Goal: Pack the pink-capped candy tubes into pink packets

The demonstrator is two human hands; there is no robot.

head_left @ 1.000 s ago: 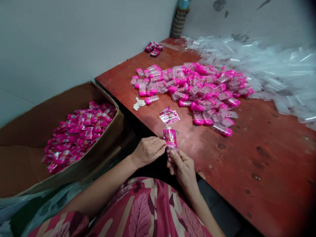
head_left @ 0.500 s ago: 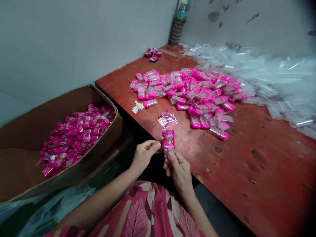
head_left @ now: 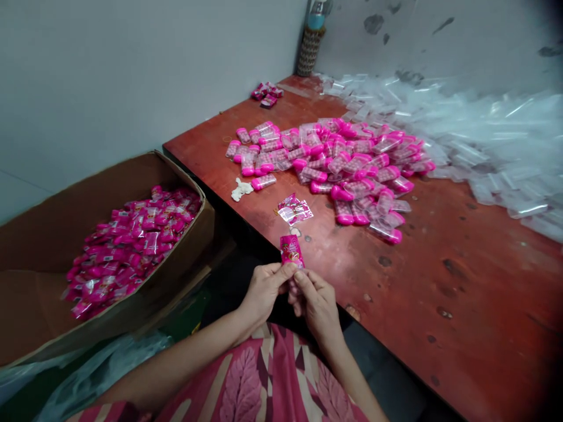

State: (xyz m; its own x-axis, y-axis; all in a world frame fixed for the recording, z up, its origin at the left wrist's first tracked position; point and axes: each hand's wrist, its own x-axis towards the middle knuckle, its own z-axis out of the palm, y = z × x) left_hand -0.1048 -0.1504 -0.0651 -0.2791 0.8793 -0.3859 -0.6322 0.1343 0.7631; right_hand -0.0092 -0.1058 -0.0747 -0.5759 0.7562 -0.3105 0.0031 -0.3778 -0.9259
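Both hands hold one small pink packet (head_left: 291, 252) upright over the near edge of the red-brown table (head_left: 440, 275). My left hand (head_left: 264, 290) pinches its left side with thumb and forefinger. My right hand (head_left: 314, 302) grips its lower part, where a small capped tube seems to sit inside the wrapper. A couple of flat pink wrappers (head_left: 295, 210) lie on the table just beyond the hands. Further back lies a pile of clear tubes with pink caps (head_left: 334, 164).
An open cardboard box (head_left: 53, 234) at my left holds several wrapped pink packets (head_left: 132, 240). A heap of clear plastic sleeves (head_left: 461, 135) covers the table's far right. A white scrap (head_left: 241, 189), a few pink packets (head_left: 265, 94) and a bottle (head_left: 310, 41) sit near the wall.
The packet and both hands have drawn slightly closer to my body. My left fingers, apart half a second ago, have closed on the packet's side again.
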